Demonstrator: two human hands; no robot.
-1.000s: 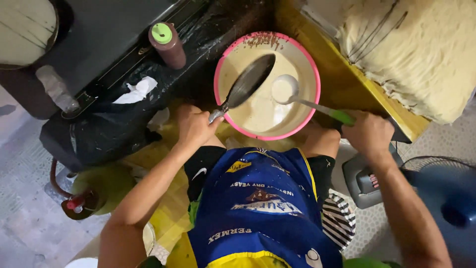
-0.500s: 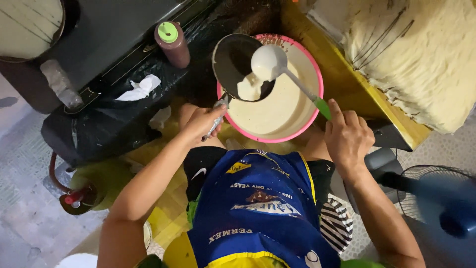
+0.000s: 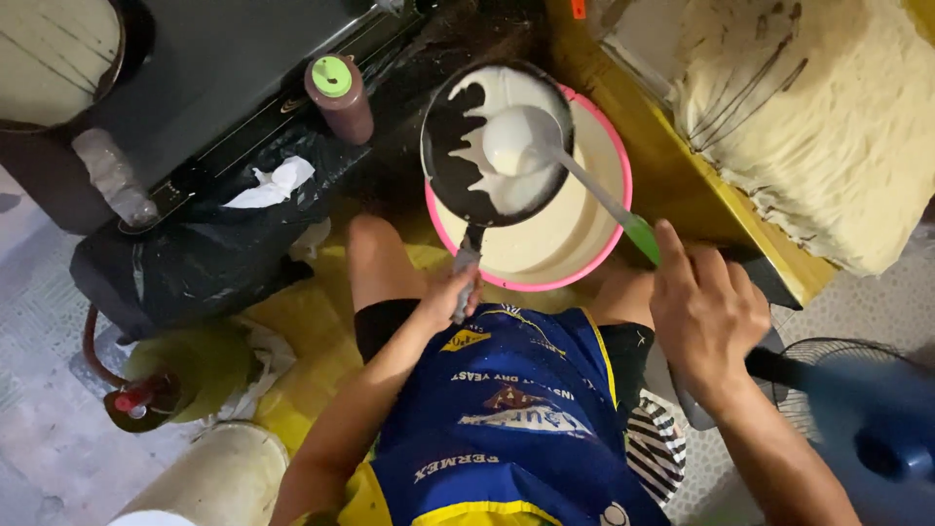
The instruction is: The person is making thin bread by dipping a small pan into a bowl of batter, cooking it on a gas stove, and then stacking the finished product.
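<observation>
My left hand (image 3: 450,297) grips the handle of a small black frying pan (image 3: 458,146), held level over the left rim of a pink bowl (image 3: 617,219) of pale batter. My right hand (image 3: 703,314) holds a metal ladle (image 3: 521,141) by its green handle; the ladle's cup rests in the pan and white batter is spreading across the black surface. The bowl sits low between my knees, in front of my blue apron.
A brown bottle with a green cap (image 3: 339,97) stands by a black stove top (image 3: 214,58). A black bag with crumpled tissue (image 3: 273,183) lies left. A stack of thin pale sheets (image 3: 808,117) sits on a yellow table at right. A blue fan (image 3: 867,419) stands lower right.
The pan rose from inside the bowl and turned level. The ladle scooped batter, lifted, and now pours it into the pan. My right hand drew back toward me.
</observation>
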